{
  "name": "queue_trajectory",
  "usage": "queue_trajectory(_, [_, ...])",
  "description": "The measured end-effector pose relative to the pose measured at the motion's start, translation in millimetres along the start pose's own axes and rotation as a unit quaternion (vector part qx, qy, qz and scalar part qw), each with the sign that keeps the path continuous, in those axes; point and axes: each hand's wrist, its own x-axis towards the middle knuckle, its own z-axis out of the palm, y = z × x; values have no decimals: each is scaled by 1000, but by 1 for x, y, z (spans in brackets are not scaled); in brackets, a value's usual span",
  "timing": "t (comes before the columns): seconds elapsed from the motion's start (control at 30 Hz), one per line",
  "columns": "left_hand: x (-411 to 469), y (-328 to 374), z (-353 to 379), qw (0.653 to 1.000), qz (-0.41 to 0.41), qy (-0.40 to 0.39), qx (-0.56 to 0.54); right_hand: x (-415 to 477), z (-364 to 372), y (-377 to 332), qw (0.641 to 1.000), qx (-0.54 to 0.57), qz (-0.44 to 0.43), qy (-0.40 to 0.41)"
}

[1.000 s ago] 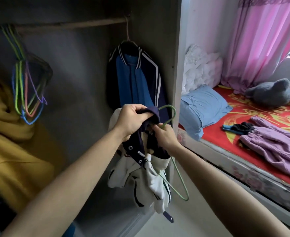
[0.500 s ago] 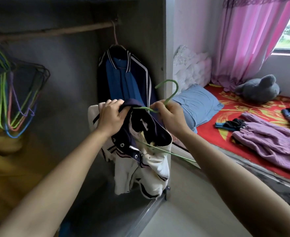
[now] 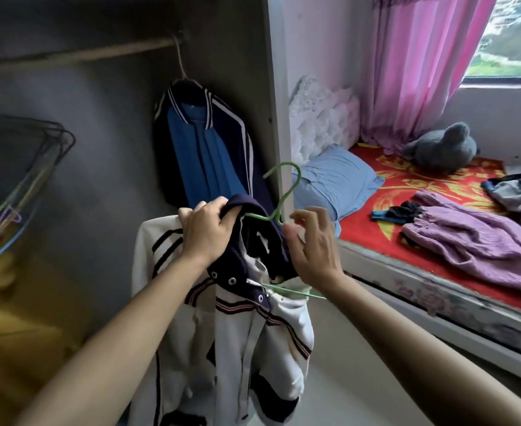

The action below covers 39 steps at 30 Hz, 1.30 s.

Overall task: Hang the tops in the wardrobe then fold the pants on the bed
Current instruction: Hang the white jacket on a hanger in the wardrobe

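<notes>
Hands (image 3: pixel 207 232) at jacket (image 3: pixel 222 333) — hanger (image 3: pixel 287 176) half-hidden

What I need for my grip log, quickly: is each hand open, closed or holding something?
Left hand: holds the navy collar of the white, navy-trimmed fabric jacket.
Right hand: open, fingers spread beside the thin green wire hanger, gripping nothing.

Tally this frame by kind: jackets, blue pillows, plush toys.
Jackets: 2 (blue jacket on the rail, white jacket going onto a hanger)
Pillow: 1
Plush toy: 1
Total: 4
</notes>
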Motion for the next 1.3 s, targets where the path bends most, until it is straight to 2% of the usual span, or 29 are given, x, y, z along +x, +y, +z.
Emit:
queue_trajectory(0.07, [1,-7,0,999,-39,18,9,-15,-7,8,997,-36,-36,61])
queue_trajectory(0.1, [2,-11,-1,997,-66,29,7,-24,-9,10,997,-31,-56,52])
queue_trajectory(0.23, [6,-13,-6,981,-177,75,-21,-63,-7,16,986,-22,-124,-108])
queue_trajectory(0.33, [8,-5,-10,969,-225,79,-72,-71,11,29,979,-33,-101,-176])
queue_trajectory(0.43, [10,0,-11,964,-225,85,-115,-54,31,41,972,-41,-50,-225])
queue_trajectory(0.57, [15,7,-13,963,-216,86,-138,-26,40,40,937,-172,-128,-276])
queue_trajectory(0.67, [17,9,-12,963,-214,91,-138,-16,35,26,914,-205,-191,-293])
queue_trajectory(0.73, [21,1,-13,962,-225,100,-118,-19,32,33,921,-191,-196,-278])
queue_trajectory(0.83, [28,-30,-21,953,-267,118,-83,-21,8,60,979,-98,-48,-173])
queue_trajectory(0.93, [28,-50,-23,954,-263,119,-81,-24,-9,87,995,-62,51,-59])
queue_trajectory(1.07, [29,-49,-15,966,-227,85,-90,-23,-9,96,979,60,157,-115])
queue_trajectory(1.13, [31,-43,-12,969,-215,78,-89,-19,-10,93,940,162,273,-126])
queue_trajectory(1.23, [34,-32,-6,969,-205,92,-100,-8,-11,81,808,322,471,-148])
queue_trajectory(1.27, [34,-29,-3,968,-205,94,-107,-5,-12,78,776,335,507,-167])
queue_trajectory(1.3, [35,-27,0,967,-207,94,-116,-4,-12,77,759,328,530,-186])
